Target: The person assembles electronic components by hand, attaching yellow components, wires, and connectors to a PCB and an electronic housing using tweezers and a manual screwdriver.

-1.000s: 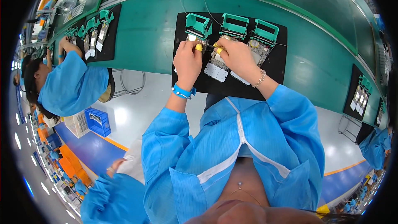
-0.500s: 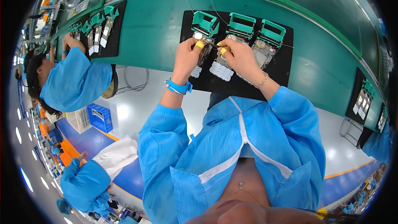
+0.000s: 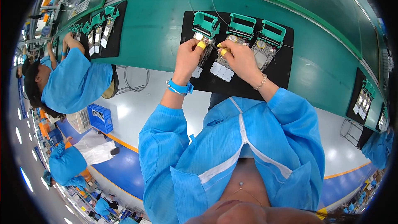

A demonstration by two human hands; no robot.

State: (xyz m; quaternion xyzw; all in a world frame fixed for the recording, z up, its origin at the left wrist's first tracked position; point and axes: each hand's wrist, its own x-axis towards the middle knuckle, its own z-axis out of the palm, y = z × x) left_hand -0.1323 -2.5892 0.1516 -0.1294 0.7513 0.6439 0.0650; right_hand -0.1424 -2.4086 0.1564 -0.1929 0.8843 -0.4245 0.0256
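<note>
Left circuit board [image 3: 202, 54] lies at black mat's [image 3: 282, 72] far-left corner | left hand [image 3: 187, 56] pinched narrow on it, right hand [image 3: 239, 59] pinched on small part, unidentifiable | judged light, stiff, fragile; best gripped by edges.

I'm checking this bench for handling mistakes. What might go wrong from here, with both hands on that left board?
1. The left hand and right hand crowd the left circuit board; a slip might bend a small part.
2. The right hand lies over the middle board and may knock it on the black mat.
3. Its bracelet might catch on something.
</note>
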